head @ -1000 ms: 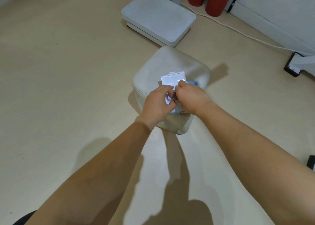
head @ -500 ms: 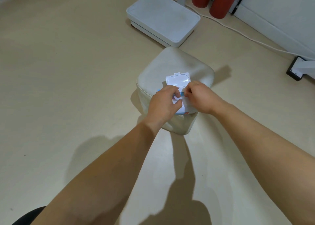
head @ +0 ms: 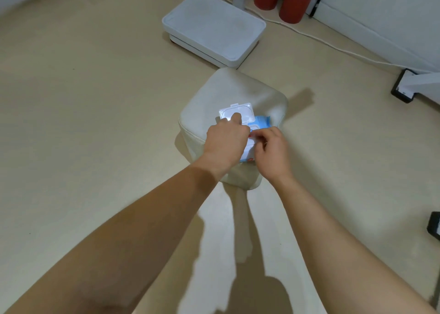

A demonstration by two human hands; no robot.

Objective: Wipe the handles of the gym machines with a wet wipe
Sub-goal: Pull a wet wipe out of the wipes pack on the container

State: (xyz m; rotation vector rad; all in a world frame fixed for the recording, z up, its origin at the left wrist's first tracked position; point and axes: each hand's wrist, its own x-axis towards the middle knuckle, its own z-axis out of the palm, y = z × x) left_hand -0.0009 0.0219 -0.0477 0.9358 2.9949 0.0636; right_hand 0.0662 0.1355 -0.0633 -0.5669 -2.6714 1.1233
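Here the left hand [head: 226, 142] props the blue wet-wipe pack's [head: 260, 120] white plastic flip lid [head: 235, 112] open (cushioned stool beneath) while the right hand [head: 269, 150] pinches a wipe; next, pull it free

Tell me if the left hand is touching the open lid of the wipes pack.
Touching. The head view shows the left hand with a fingertip on the open lid.

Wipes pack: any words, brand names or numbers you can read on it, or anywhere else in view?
None can be read.
Wipes pack: blue wrapper with a red mark near its lower edge, print too blurred to read; both hands cover most of it.
Open lid: plain white, no text.
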